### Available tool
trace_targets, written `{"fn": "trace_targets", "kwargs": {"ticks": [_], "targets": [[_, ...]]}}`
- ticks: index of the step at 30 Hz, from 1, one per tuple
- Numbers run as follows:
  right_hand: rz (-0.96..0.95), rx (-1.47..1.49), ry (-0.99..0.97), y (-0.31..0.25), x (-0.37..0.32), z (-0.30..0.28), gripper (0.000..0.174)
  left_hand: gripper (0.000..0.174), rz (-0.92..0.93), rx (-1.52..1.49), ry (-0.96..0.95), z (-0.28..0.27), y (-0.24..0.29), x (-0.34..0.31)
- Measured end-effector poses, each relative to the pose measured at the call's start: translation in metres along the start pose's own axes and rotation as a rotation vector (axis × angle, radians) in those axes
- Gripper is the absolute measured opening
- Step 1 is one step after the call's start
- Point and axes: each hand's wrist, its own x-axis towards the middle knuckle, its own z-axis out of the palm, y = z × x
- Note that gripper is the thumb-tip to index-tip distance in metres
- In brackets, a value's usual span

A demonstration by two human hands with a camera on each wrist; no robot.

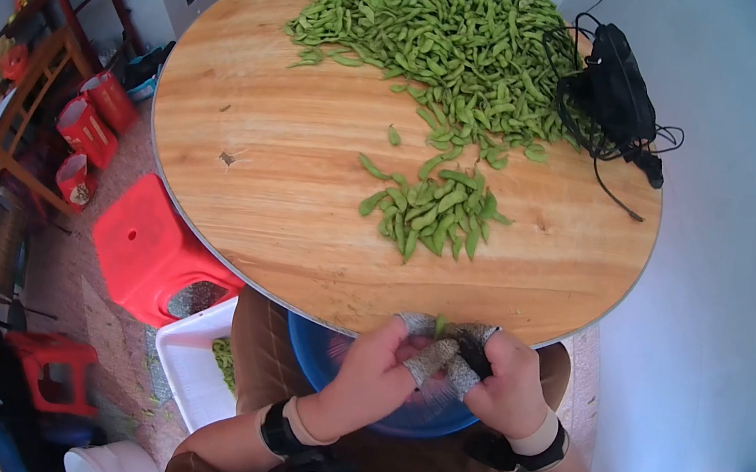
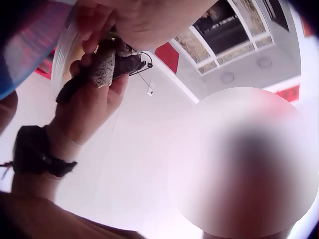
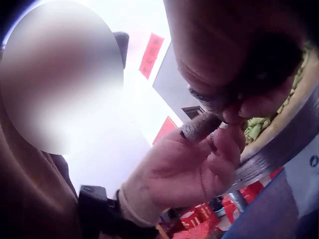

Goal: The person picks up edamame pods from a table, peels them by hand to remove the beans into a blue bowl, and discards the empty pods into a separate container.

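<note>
Both hands meet over the blue basin [image 1: 306, 354], just in front of the table edge. Greyish wraps cover some thumb and finger ends. Between the fingertips shows the green end of a soybean pod [image 1: 440, 324]; the rest of it is hidden. My left hand [image 1: 367, 371] pinches the pod from the left, thumb bent inward. From the other side my right hand [image 1: 512, 388], with darker wraps, pinches it too. On the table ahead lies a small heap of soybean pods [image 1: 435, 210]. In both wrist views the fingertips are pressed close together.
A large pile of pods [image 1: 448, 32] covers the far side of the round wooden table [image 1: 250, 110]. A black device with cables [image 1: 619, 91] lies at the right edge. Left of my legs stand a red stool [image 1: 147, 241] and a white tray [image 1: 184, 354] with pods inside.
</note>
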Motion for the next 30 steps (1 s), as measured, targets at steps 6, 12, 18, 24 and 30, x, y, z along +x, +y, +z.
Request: {"fn": "trace_targets", "kwargs": {"ticks": [6, 12, 18, 24, 30], "targets": [[0.450, 0.955, 0.002, -0.003, -0.011, -0.017, 0.026, 0.019, -0.113, -0.009, 0.002, -0.006, 0.016, -0.006], [0.371, 0.528, -0.283, -0.003, -0.025, -0.022, 0.046, 0.021, 0.019, 0.210, -0.062, 0.002, 0.010, -0.011], [0.161, 0.444, -0.248, 0.005, -0.030, -0.019, 0.049, 0.023, 0.248, 0.927, -0.101, 0.003, 0.011, -0.015], [0.294, 0.548, -0.387, 0.019, -0.044, -0.006, 0.045, 0.017, 0.589, 1.324, -0.117, -0.004, 0.000, -0.020], [0.413, 1.007, -0.352, 0.025, -0.055, 0.019, 0.048, 0.014, -0.548, -0.436, -0.178, -0.022, -0.019, -0.026]]}}
